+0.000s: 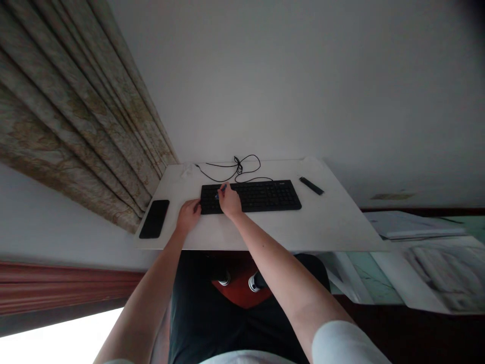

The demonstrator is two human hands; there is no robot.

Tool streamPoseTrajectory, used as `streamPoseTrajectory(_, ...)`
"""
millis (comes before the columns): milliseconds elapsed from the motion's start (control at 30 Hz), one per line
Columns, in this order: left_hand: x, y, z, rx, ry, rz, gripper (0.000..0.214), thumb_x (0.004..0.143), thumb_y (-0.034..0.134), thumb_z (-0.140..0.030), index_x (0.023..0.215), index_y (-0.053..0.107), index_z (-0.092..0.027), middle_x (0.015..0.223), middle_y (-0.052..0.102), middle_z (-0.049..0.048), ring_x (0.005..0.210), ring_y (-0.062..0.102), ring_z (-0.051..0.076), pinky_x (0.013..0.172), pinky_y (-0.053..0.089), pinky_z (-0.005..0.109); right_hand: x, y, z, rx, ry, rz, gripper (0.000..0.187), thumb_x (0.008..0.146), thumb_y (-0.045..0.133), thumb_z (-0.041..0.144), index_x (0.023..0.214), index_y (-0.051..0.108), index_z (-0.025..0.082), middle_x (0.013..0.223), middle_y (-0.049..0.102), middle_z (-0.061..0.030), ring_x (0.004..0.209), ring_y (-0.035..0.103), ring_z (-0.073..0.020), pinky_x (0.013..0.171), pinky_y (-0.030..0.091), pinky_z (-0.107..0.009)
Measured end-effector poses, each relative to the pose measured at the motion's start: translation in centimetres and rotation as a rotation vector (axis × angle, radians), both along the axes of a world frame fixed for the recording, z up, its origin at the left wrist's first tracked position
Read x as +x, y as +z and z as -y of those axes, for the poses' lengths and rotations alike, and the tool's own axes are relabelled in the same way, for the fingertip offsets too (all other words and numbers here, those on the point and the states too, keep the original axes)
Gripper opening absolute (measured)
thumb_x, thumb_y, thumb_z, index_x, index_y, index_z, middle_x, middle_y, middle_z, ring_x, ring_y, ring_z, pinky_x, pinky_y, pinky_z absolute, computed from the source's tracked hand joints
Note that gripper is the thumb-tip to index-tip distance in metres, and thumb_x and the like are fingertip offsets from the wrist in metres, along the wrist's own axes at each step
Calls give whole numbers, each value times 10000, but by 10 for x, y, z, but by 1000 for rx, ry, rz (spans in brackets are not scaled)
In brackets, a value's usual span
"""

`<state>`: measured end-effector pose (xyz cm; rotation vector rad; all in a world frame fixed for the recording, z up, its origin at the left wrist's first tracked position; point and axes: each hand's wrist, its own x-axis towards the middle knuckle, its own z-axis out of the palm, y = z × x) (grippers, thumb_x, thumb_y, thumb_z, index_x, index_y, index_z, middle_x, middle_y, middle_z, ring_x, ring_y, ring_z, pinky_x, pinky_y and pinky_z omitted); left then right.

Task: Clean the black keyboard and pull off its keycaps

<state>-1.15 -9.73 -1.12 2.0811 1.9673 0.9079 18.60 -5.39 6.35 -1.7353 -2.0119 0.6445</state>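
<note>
A black keyboard (pixel 261 196) lies on a small white table (pixel 333 222), its black cable (pixel 237 169) looped behind it. My left hand (pixel 188 213) rests at the keyboard's left end, fingers curled against its edge. My right hand (pixel 228 199) is over the keyboard's left part, fingers pinched on a small dark, bluish tool (pixel 223 189) whose tip touches the keys.
A black phone (pixel 154 218) lies at the table's left front corner. A slim black stick-shaped object (pixel 311 185) lies right of the keyboard. Patterned curtains (pixel 76 126) hang on the left. Papers (pixel 417 227) lie at the right. Below the table are a red stool and my legs.
</note>
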Motion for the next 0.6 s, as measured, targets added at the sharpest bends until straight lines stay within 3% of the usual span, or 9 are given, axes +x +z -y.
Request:
streamPoseTrajectory(200, 1, 1, 1, 21, 17, 4, 374, 943, 464, -248, 1240, 684, -189, 1230, 716, 98, 1178, 635, 268, 1083, 491, 476, 26, 1, -8, 47, -128, 118, 231, 1054, 357, 274, 1192, 512, 175, 918, 741, -125, 889, 729, -254, 790, 504, -337)
streamPoseTrajectory(400, 1, 1, 1, 18, 7, -2, 377, 941, 463, -246, 1238, 685, -177, 1234, 712, 104, 1191, 630, 262, 1085, 493, 463, 34, -10, -11, 12, -8, -175, 131, 1035, 435, 259, 1120, 517, 204, 913, 745, -64, 856, 729, -190, 743, 493, -251)
streamPoseTrajectory(600, 1, 0, 2, 27, 11, -5, 382, 939, 470, -252, 1253, 679, -189, 1241, 711, 98, 1191, 630, 268, 1083, 495, 484, 45, -3, -7, 0, -161, 91, 186, 1033, 409, 263, 1153, 524, 182, 921, 735, -125, 897, 726, -253, 777, 498, -319)
